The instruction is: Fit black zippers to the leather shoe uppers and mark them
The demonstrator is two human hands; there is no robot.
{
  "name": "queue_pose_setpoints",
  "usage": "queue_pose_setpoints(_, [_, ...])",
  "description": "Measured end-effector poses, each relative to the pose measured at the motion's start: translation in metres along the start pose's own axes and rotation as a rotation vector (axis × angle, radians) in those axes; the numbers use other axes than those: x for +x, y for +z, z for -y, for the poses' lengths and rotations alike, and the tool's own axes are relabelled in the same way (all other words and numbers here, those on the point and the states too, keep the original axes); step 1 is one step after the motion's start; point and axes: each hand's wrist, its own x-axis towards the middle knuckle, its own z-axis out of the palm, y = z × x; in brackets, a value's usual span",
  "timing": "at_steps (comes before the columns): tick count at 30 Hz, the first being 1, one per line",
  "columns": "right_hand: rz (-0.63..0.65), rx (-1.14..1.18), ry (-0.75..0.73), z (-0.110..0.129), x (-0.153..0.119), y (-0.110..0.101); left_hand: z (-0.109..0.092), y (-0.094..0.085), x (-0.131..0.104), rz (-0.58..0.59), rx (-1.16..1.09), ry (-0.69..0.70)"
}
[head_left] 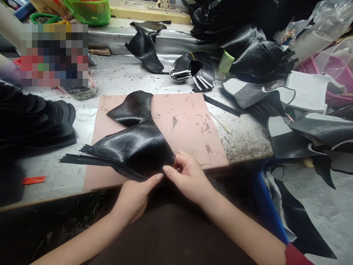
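Note:
A shiny black leather piece (132, 143) with a curved upper part lies over a pink board (190, 129) at the table's front edge. A black zipper (110, 159) runs along its lower edge, its tape ends sticking out to the left. My left hand (138, 197) grips the lower edge beside the zipper, thumb on top and fingers hidden beneath. My right hand (189, 175) pinches the right corner of the leather between thumb and fingers. Both thumbs are close together but apart.
Stacked black pieces (35, 121) stand at the left, near an orange strip (34, 180). Grey and black pieces (292, 140) and a notebook (307, 90) lie at the right. A blue-rimmed bin (266, 202) is below them. Banded black pieces (193, 70) sit behind the board.

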Motion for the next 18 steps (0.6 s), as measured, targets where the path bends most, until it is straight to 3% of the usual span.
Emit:
queue_pose_setpoints(6, [0.027, 0.037, -0.056, -0.002, 0.001, -0.005, -0.004, 0.0, -0.002, -0.037, 0.072, -0.007])
queue_pose_setpoints(9, [0.125, 0.027, -0.064, -0.003, 0.001, -0.013, -0.006, -0.001, -0.002, -0.001, 0.043, 0.0])
queue_pose_setpoints(13, [0.252, 0.122, 0.039, -0.005, -0.001, -0.016, -0.005, -0.002, -0.002, 0.036, 0.003, -0.008])
queue_pose_setpoints(18, [0.185, 0.337, 0.08, -0.007, 0.0, -0.007, -0.003, -0.004, 0.001, 0.002, 0.084, 0.062])
